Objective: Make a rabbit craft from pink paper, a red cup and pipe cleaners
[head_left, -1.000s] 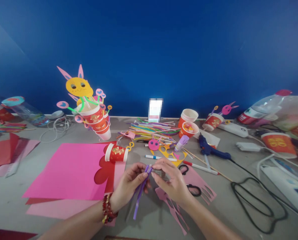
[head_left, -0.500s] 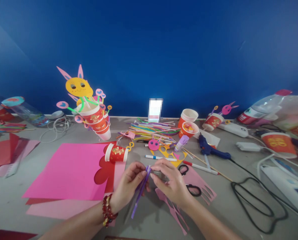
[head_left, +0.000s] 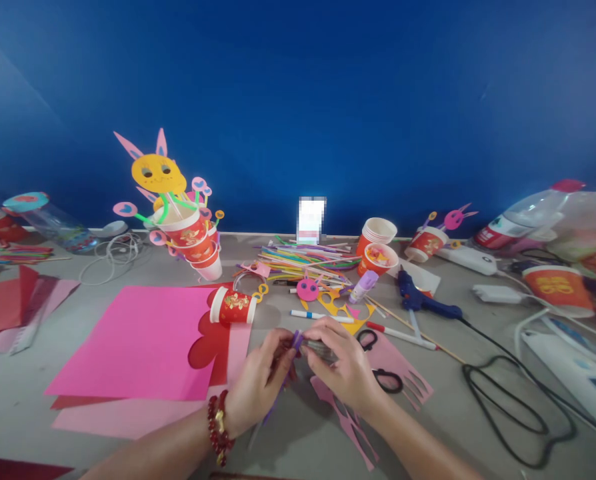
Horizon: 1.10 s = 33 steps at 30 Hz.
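Near the middle front of the table, my left hand grips a thin purple straw between thumb and fingertips. The straw's lower part runs down behind that hand, mostly hidden. My right hand is closed in a pinch at the straw's upper end; its fingertips meet the straw there. A greyish object behind the right fingers is too covered to name. Beside the right hand, black scissors handles show on pink paper. Below lies a cut pink paper scrap.
Pink sheets and a tipped paper cup lie left. Behind are a straw pile and a stacked-cup rabbit figure. A marker, glue stick, blue glue gun and its looped cord occupy the right.
My left hand has turned and its fingers have closed further over the purple straw. Less of the straw's hanging length shows now. My right hand has hardly moved.
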Each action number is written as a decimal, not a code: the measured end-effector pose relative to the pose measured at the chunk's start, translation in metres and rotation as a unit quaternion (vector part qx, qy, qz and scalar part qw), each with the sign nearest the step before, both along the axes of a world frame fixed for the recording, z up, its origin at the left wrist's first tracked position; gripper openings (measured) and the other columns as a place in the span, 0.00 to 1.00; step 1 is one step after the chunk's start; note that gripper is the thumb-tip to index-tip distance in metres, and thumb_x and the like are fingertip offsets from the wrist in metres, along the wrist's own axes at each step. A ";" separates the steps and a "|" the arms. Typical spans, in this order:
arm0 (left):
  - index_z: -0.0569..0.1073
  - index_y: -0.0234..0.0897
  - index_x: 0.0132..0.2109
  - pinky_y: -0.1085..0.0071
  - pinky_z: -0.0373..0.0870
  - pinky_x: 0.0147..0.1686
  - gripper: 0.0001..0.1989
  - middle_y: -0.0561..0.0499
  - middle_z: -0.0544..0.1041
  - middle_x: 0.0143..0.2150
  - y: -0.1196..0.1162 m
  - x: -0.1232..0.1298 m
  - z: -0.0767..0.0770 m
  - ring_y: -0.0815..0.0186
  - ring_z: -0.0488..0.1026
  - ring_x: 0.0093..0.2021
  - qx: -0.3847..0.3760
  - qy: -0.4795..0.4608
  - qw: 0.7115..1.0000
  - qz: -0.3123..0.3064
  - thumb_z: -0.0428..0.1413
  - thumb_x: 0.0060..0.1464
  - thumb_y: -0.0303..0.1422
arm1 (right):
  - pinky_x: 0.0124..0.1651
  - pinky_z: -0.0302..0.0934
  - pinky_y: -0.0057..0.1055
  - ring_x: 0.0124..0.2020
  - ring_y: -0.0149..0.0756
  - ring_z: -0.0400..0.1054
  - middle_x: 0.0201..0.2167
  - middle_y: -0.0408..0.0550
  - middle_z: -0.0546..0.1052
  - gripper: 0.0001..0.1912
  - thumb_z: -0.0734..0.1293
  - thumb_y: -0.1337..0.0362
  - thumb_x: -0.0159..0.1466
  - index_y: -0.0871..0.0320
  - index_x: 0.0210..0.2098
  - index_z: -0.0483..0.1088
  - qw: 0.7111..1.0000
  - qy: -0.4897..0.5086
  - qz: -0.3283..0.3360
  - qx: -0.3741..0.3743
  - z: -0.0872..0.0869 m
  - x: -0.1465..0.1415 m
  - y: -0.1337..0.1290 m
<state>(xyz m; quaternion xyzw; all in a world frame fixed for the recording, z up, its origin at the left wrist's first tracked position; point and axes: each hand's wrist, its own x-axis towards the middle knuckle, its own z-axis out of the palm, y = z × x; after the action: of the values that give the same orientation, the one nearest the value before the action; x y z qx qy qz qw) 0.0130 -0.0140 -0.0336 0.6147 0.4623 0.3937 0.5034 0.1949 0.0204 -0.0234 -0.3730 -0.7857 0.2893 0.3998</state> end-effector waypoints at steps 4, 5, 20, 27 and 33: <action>0.65 0.39 0.49 0.75 0.67 0.25 0.11 0.50 0.74 0.33 -0.002 0.000 -0.001 0.68 0.72 0.27 -0.025 -0.018 1.000 -0.007 0.49 0.64 0.39 | 0.41 0.63 0.33 0.38 0.38 0.68 0.35 0.48 0.71 0.06 0.63 0.71 0.64 0.56 0.38 0.69 1.000 0.004 -0.006 0.001 0.001 0.000 0.000; 0.65 0.38 0.48 0.75 0.67 0.24 0.10 0.51 0.73 0.31 -0.001 0.001 -0.002 0.69 0.71 0.26 -0.037 -0.041 0.998 -0.003 0.48 0.65 0.39 | 0.41 0.63 0.33 0.38 0.38 0.69 0.35 0.48 0.71 0.06 0.63 0.71 0.64 0.55 0.38 0.69 1.000 0.004 -0.005 0.000 0.001 -0.001 -0.001; 0.64 0.35 0.35 0.79 0.64 0.19 0.18 0.53 0.74 0.26 0.009 0.003 -0.003 0.74 0.69 0.18 -0.225 -0.207 0.951 -0.039 0.52 0.60 0.47 | 0.42 0.65 0.35 0.39 0.40 0.69 0.36 0.48 0.72 0.07 0.64 0.70 0.64 0.55 0.40 0.70 1.000 0.003 -0.006 0.023 -0.001 0.001 0.000; 0.63 0.37 0.34 0.82 0.57 0.13 0.18 0.60 0.66 0.23 0.002 0.008 -0.008 0.79 0.60 0.14 -0.170 -0.179 0.969 0.017 0.50 0.61 0.47 | 0.43 0.65 0.35 0.40 0.40 0.69 0.37 0.49 0.72 0.05 0.65 0.69 0.65 0.55 0.41 0.69 1.000 0.005 -0.003 0.003 -0.001 -0.002 -0.001; 0.64 0.36 0.36 0.78 0.68 0.17 0.17 0.54 0.74 0.26 0.003 0.006 -0.003 0.72 0.73 0.18 -0.222 -0.245 0.943 -0.026 0.51 0.61 0.46 | 0.43 0.65 0.36 0.40 0.40 0.69 0.37 0.49 0.72 0.06 0.64 0.68 0.65 0.54 0.41 0.69 1.000 -0.014 -0.006 0.026 -0.002 -0.001 -0.001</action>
<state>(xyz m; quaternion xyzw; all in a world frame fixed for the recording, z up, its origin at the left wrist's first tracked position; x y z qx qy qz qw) 0.0189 -0.0108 -0.0369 0.3838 0.3839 0.4062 0.7351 0.1939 0.0191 -0.0254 -0.3711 -0.7964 0.2615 0.3996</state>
